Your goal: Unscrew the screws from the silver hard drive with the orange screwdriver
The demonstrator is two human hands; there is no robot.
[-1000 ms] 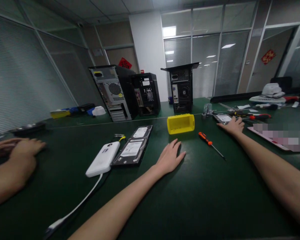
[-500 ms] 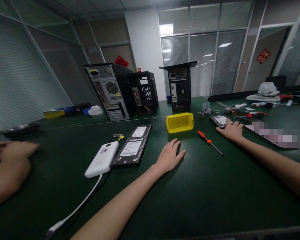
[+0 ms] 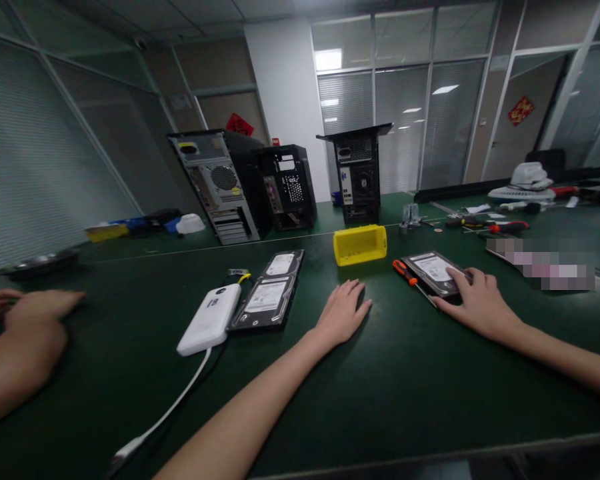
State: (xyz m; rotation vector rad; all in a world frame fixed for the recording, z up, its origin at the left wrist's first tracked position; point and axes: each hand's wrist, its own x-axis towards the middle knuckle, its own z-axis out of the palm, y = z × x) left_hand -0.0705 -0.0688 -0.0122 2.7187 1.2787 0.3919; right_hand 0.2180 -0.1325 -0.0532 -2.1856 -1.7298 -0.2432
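Observation:
My left hand point(image 3: 343, 311) lies flat on the green tabletop point(image 3: 395, 373) with its fingers spread, holding nothing. My right hand point(image 3: 481, 305) grips the near right end of a hard drive point(image 3: 433, 270), thumb along the near side and fingers over the label and far edge. The drive rests on or just above the table, which I cannot tell. Right beside its left edge lies an orange-handled screwdriver point(image 3: 407, 272). Left of my left hand, two more hard drives point(image 3: 266, 297) lie end to end, next to a white power bank point(image 3: 213, 318) with a white cable.
A yellow plastic bin point(image 3: 360, 248) lies on its side beyond my hands. Computer cases point(image 3: 230, 180) stand at the back. Another person's arms point(image 3: 27, 333) rest at the left. Pliers and a red-handled screwdriver point(image 3: 510, 227) lie at the far right.
My right hand has drawn the hard drive nearer across the table, up against the screwdriver. My left hand has stayed nearly still.

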